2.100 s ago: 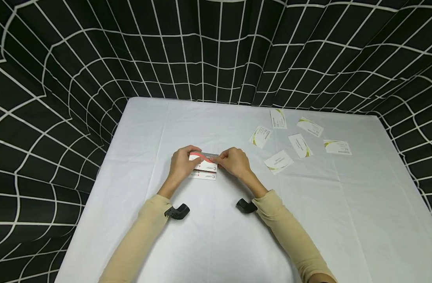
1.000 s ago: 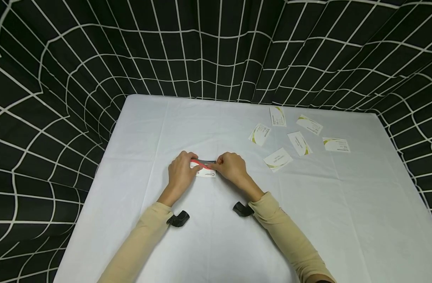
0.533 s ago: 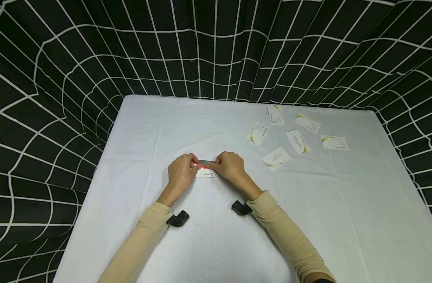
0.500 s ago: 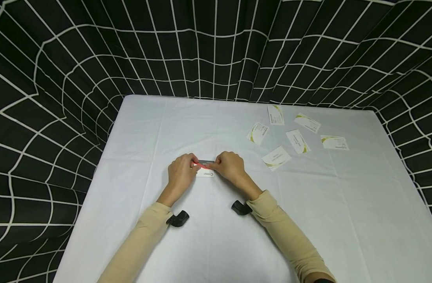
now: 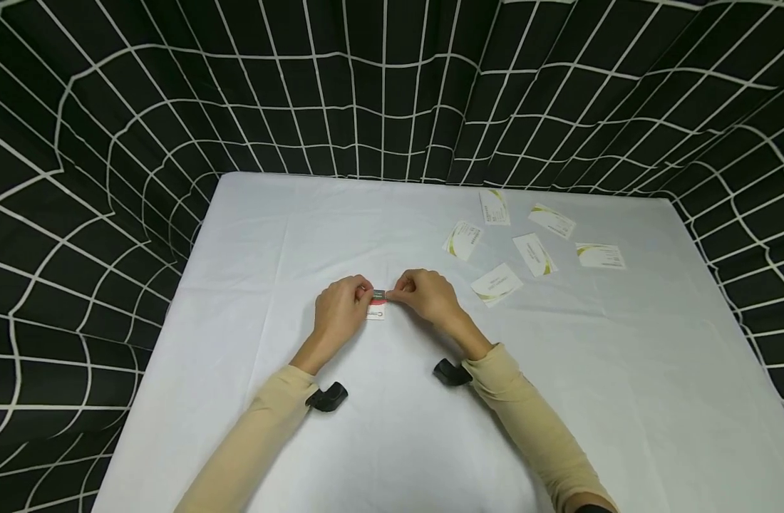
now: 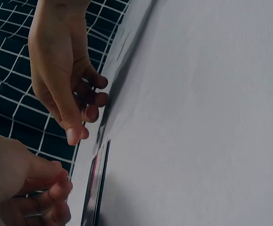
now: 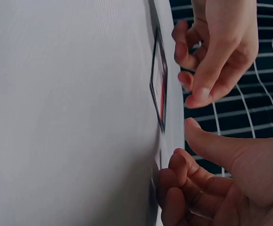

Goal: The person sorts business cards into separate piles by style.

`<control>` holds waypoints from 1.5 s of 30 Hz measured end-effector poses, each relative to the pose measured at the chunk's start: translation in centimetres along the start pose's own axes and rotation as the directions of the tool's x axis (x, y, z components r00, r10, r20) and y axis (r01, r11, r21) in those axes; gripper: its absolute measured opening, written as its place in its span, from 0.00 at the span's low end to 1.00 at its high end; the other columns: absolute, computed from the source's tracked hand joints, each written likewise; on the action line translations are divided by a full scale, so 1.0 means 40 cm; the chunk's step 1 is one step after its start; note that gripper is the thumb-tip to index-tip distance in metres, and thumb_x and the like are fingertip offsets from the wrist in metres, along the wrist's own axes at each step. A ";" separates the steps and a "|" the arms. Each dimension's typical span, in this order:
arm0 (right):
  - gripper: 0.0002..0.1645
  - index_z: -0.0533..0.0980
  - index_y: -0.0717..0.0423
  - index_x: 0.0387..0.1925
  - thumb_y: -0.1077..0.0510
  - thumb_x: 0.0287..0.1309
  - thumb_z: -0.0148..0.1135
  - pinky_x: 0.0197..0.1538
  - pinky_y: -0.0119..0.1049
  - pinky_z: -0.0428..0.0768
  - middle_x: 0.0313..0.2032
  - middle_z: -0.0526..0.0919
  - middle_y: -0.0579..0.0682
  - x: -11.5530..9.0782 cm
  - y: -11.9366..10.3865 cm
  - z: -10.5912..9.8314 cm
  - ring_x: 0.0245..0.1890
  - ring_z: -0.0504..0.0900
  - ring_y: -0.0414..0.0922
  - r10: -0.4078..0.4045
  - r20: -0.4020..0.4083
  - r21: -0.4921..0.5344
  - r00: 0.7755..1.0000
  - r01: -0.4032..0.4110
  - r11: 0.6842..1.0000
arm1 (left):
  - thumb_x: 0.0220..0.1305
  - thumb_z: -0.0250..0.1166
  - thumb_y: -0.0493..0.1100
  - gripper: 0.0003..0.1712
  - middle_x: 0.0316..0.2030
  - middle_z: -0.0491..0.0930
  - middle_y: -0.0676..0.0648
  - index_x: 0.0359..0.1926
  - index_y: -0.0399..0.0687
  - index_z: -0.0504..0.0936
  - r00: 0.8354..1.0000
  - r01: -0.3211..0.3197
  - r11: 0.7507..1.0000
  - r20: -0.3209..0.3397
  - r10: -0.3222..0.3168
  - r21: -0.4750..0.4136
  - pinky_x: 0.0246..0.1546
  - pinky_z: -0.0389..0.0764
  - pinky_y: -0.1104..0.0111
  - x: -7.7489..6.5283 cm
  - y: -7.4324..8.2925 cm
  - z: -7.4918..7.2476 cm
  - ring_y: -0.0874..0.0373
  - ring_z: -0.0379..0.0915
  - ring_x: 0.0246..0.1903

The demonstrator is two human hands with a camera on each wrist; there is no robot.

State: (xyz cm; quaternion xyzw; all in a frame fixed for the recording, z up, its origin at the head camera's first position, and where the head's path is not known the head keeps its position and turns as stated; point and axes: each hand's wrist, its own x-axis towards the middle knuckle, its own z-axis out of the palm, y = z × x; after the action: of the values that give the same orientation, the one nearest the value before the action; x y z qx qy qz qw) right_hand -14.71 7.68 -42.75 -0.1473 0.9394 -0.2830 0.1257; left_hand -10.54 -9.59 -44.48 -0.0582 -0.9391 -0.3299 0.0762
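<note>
A white business card [image 5: 375, 313] with a red band and a grey strip lies on the white table, partly covered by my left hand [image 5: 338, 308]. The left thumb and fingertips are drawn close together at the card's far left part in the head view. On the other side, my right hand [image 5: 433, 296] hovers beside the card's right edge, thumb and fingers apart. In the left wrist view the card's thin edge [image 6: 96, 183] lies flat below both hands. The right wrist view shows the card [image 7: 159, 84] on the cloth, with nothing visible between the right fingers [image 7: 176, 165].
Several white business cards with yellow-green curves lie scattered at the back right, the nearest card [image 5: 497, 284] just beyond the right hand. A white cloth covers the table [image 5: 392, 427]. A black curtain [image 5: 392, 85] with white grid lines surrounds it.
The stacked cards have been brought into one even pile and set down. Both hands have loosened at the card; the left has slid rightward over it, and the right has drawn slightly away.
</note>
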 end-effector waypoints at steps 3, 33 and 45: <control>0.12 0.79 0.50 0.29 0.47 0.46 0.67 0.28 0.33 0.68 0.21 0.78 0.42 -0.009 0.019 -0.024 0.22 0.73 0.39 0.007 -0.033 -0.003 0.999 -0.008 1.000 | 0.58 0.60 0.40 0.04 0.18 0.73 0.57 0.29 0.49 0.81 0.999 -0.047 0.998 0.009 0.047 -0.032 0.17 0.66 0.72 0.003 0.016 0.017 0.65 0.65 0.17; 0.32 0.74 0.62 0.46 0.62 0.32 0.75 0.34 0.53 0.74 0.40 0.73 0.65 -0.048 0.243 -0.229 0.35 0.75 0.61 0.222 -0.187 -0.305 0.957 -0.271 0.913 | 0.57 0.62 0.46 0.23 0.50 0.74 0.48 0.54 0.46 0.73 0.958 -0.120 0.978 0.239 0.159 -0.170 0.43 0.73 0.64 0.019 0.241 0.198 0.55 0.73 0.47; 0.20 0.77 0.63 0.40 0.64 0.41 0.70 0.38 0.45 0.71 0.35 0.77 0.58 -0.081 0.231 -0.223 0.36 0.75 0.52 0.092 -0.259 -0.173 0.961 -0.140 0.975 | 0.54 0.65 0.45 0.31 0.48 0.76 0.46 0.59 0.43 0.68 0.943 -0.051 0.947 0.298 0.151 -0.318 0.43 0.72 0.67 0.046 0.258 0.214 0.56 0.73 0.42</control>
State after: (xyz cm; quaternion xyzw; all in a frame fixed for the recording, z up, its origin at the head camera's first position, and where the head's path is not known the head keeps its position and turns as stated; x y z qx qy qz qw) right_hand -16.47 20.57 -40.32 -0.0664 0.9774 -0.2005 0.0084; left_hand -11.60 3.91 -44.42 -0.1703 -0.8723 -0.4532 -0.0691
